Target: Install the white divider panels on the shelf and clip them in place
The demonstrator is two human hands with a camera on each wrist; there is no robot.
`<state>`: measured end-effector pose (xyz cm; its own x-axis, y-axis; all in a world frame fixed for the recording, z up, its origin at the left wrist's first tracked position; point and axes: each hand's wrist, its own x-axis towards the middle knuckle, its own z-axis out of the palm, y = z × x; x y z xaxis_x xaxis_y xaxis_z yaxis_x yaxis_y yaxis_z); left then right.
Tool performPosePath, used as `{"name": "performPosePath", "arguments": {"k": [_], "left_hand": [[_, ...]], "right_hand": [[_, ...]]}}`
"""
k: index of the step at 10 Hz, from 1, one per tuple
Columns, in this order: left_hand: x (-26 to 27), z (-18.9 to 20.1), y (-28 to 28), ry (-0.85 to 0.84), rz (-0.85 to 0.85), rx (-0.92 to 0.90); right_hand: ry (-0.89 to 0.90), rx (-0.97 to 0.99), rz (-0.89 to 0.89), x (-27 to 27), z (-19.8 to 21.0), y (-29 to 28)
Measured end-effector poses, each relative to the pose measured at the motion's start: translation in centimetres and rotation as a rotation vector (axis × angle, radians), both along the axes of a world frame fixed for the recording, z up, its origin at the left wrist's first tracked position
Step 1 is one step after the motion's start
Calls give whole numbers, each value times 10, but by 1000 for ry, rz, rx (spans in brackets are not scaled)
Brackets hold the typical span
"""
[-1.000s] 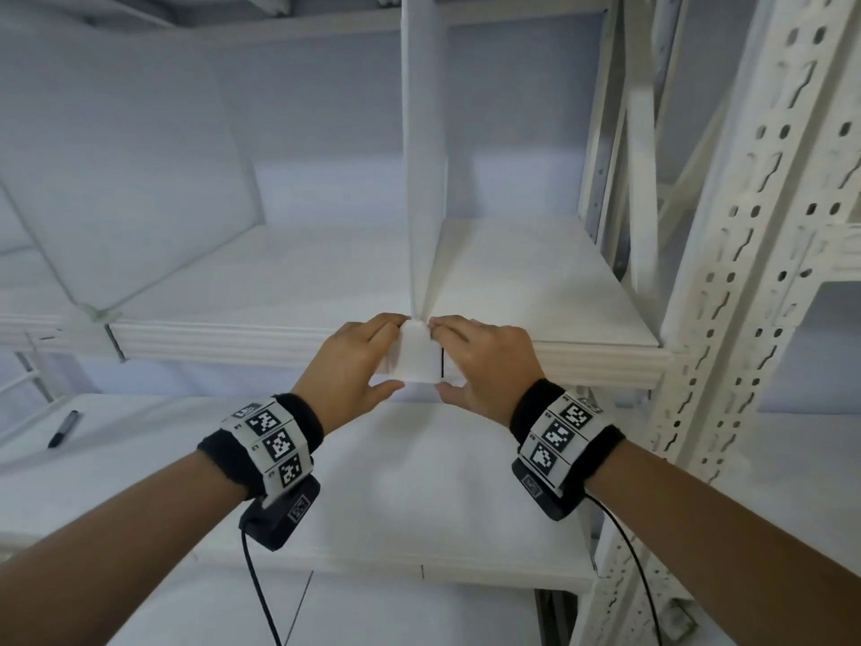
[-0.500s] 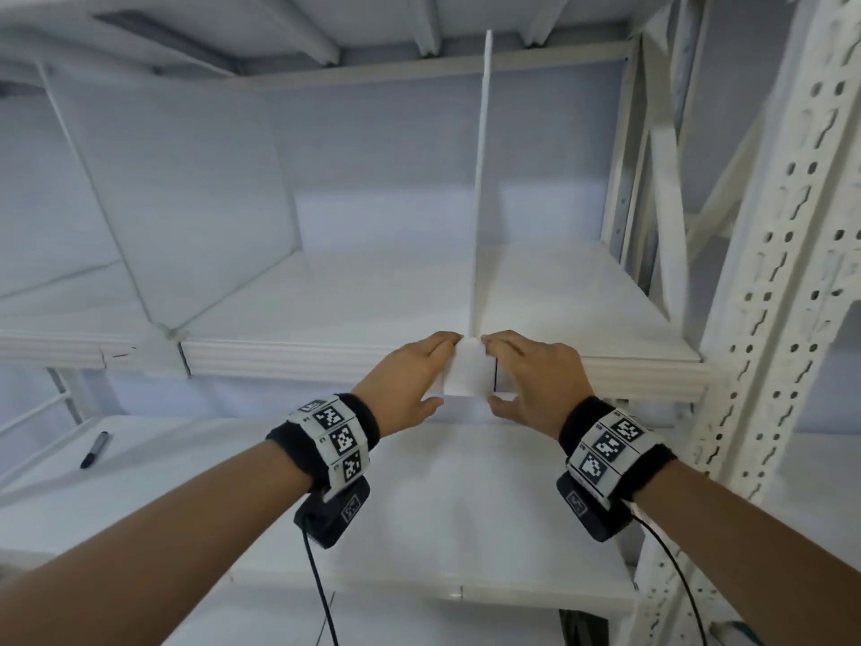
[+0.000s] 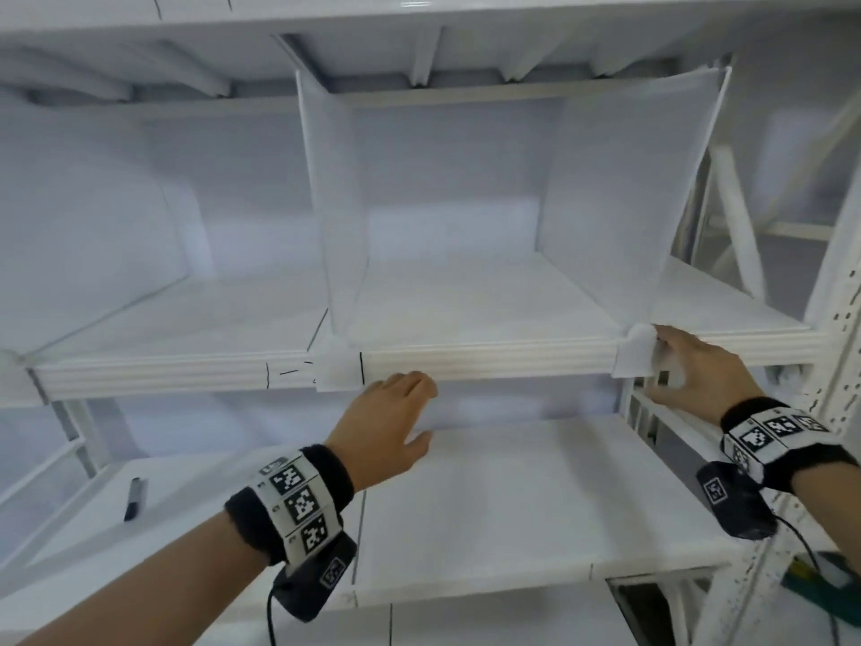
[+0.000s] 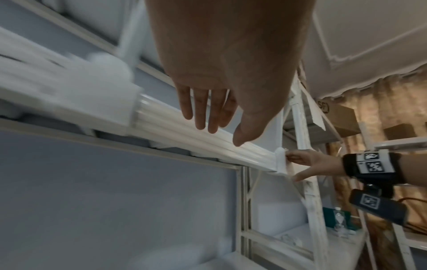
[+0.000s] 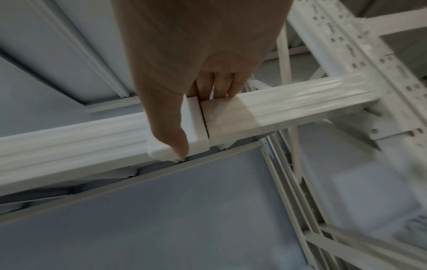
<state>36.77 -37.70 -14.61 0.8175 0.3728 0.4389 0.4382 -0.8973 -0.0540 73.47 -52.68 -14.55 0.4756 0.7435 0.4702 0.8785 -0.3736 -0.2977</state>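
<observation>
Two white divider panels stand upright on the shelf, one at centre left (image 3: 331,202) and one at the right (image 3: 615,202). A white clip sits at the foot of each on the ribbed front beam (image 3: 489,359). My right hand (image 3: 671,366) holds the right clip (image 3: 633,352), with its fingers over the top. In the right wrist view the thumb lies down the front of that clip (image 5: 196,127). My left hand (image 3: 396,412) hangs open just below the beam, to the right of the left clip (image 3: 335,366), touching nothing. Its fingers (image 4: 208,113) are straight.
The perforated upright post (image 3: 834,342) rises right beside my right hand. On the left of the lower shelf (image 3: 512,505) lies a black marker (image 3: 134,498). A green item (image 3: 810,580) sits low at the right. Pen marks show on the beam left of the left clip.
Both hands were pressed on the right clip. My left hand has let go and dropped away to the left, while the right hand stays there. The view has swung left and upward.
</observation>
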Motion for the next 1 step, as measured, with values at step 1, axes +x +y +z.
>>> {"name": "performPosePath", "arguments": {"k": [1], "left_hand": [[-66,-26,14,-18,102,-54]], "right_hand": [[29,46,-91,-16,-12,-5]]}}
